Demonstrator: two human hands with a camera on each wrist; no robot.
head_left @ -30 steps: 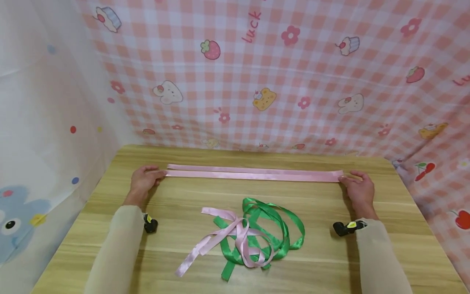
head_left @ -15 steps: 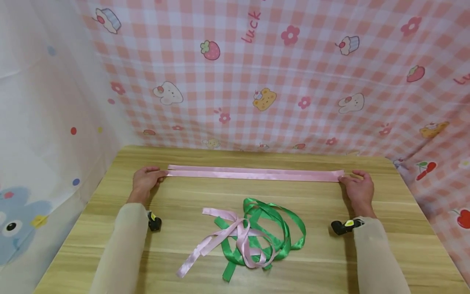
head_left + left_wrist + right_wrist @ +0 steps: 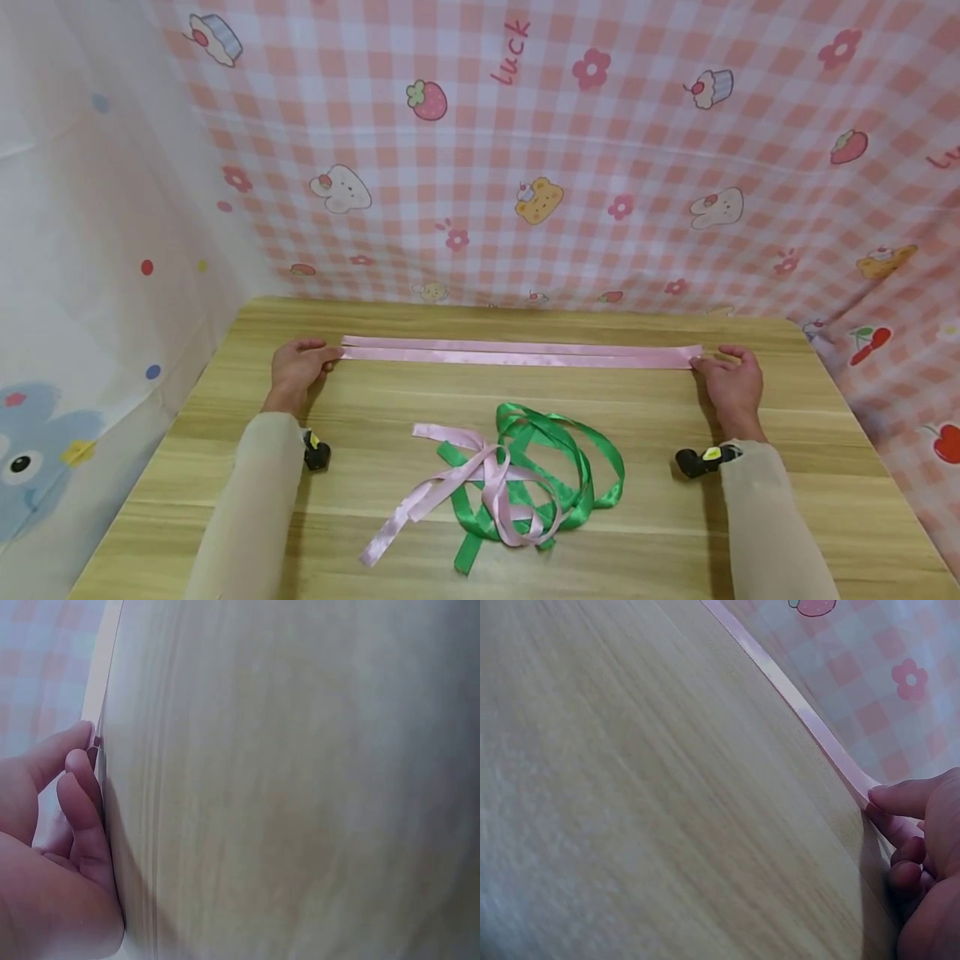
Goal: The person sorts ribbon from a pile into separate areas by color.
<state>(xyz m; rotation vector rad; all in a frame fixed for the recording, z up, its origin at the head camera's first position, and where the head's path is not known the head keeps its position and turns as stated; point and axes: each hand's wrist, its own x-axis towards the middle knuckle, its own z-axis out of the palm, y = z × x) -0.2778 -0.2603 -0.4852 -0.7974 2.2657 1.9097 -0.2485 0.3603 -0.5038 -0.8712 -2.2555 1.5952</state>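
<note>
I have a pink-checked cloth (image 3: 480, 150) filling the back of my head view; in front of it stands the wood-grain table (image 3: 637, 550), with a white cloth (image 3: 112, 208) printed with dots along the left; two beige sleeves, left (image 3: 243, 508) and right (image 3: 776, 525), reach in over the near part; between them lies a loose tangle of green ribbon (image 3: 585, 483), with a loose pink ribbon (image 3: 491, 487) looped over it; farther back, near the table's far edge, two pink strips (image 3: 517, 359) run crosswise, side by side, a thin gap between them towards the left; my left hand (image 3: 297, 369) pinches the left end of the nearer strip; my right hand (image 3: 737, 387) pinches the right end between thumb and finger, its other fingers curled in the wrist view; smallest, a black device (image 3: 317, 454) sits at the left cuff, another (image 3: 697, 462) at the right.
</note>
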